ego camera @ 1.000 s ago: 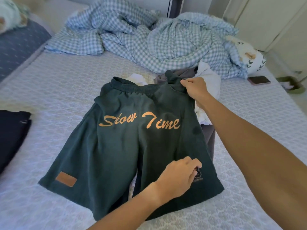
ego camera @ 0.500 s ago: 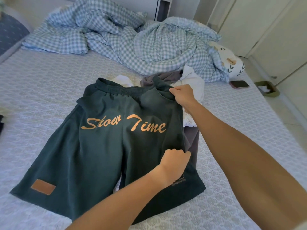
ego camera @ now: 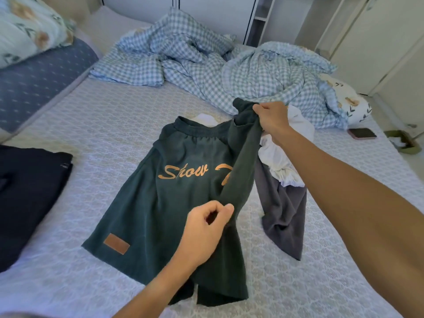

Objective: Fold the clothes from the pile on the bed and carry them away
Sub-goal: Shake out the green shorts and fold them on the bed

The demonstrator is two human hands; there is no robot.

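Step in hand: lengthwise fold of the dark green cotton shorts (ego camera: 146,203) lettered in orange script, laid mid-bed on the pale patterned bedsheet (ego camera: 96,125). The waistband corner is pinched and lifted by the right hand (ego camera: 273,120) at 1 o'clock; the same leg's edge is gripped lower down by the left hand (ego camera: 204,230) at 6 o'clock. Next move, as judged: raised half to be carried toward 9 o'clock onto the flat leg, edges matched. Fabric looks soft, limp. White and grey unfolded garments (ego camera: 282,180) are left at 3 o'clock.
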